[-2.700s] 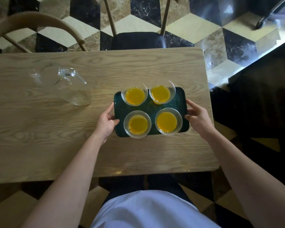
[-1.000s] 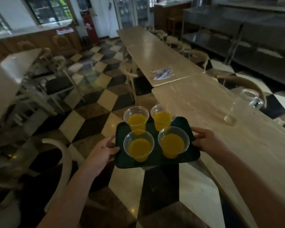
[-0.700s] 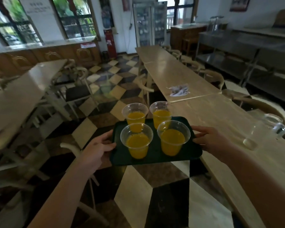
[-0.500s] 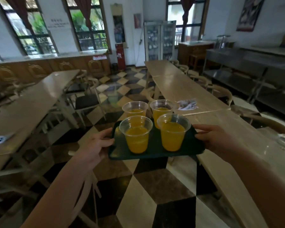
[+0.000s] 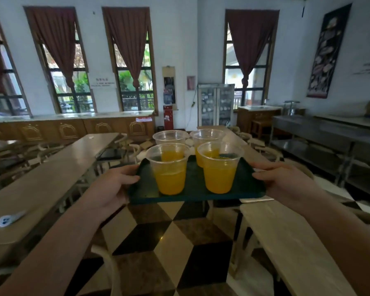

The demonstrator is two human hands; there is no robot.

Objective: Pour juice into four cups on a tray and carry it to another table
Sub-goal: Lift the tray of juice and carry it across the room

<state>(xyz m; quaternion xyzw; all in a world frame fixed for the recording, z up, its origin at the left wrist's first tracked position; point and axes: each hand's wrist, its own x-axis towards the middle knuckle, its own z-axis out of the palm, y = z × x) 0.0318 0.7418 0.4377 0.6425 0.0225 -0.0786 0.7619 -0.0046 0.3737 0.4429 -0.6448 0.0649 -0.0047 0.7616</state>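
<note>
— Head view first: what of the tray point(image 5: 195, 190)?

— Dark green, held in the air over the chequered floor point(image 5: 169, 242), between two long wooden tables. Level, or nearly so. Near edge facing the camera.

— And the left hand point(image 5: 113, 185)?

— Closed on the tray's left edge, thumb lying over the rim, fingers tucked beneath and out of sight. Forearm stretched up from the lower left corner.

— The right hand point(image 5: 283, 181)?

— Clamped likewise on the right edge, thumb on top, remaining fingers hidden under the tray. Forearm reaching in from the lower right.

— Cups?

— Four clear plastic ones, standing upright in two rows of two. Front left cup point(image 5: 168, 168) and front right cup point(image 5: 219, 166) roughly two-thirds full of orange juice. Back left cup point(image 5: 170, 137) and back right cup point(image 5: 207, 136) partly hidden behind the front pair, juice visible through the plastic. Front pair just beside each other, not touching as far as can be told.

— Surroundings?

— Left table point(image 5: 41, 184) running away toward a wooden counter under tall windows with dark red curtains point(image 5: 60, 41). Small white and blue object point(image 5: 8, 218) lying near that table's close end; too blurred to identify. Right table point(image 5: 286, 242) passing just beneath the tray's right corner. Glass-fronted cabinet point(image 5: 215, 103) against the far wall, steel counters point(image 5: 329, 133) along the right side.
</note>
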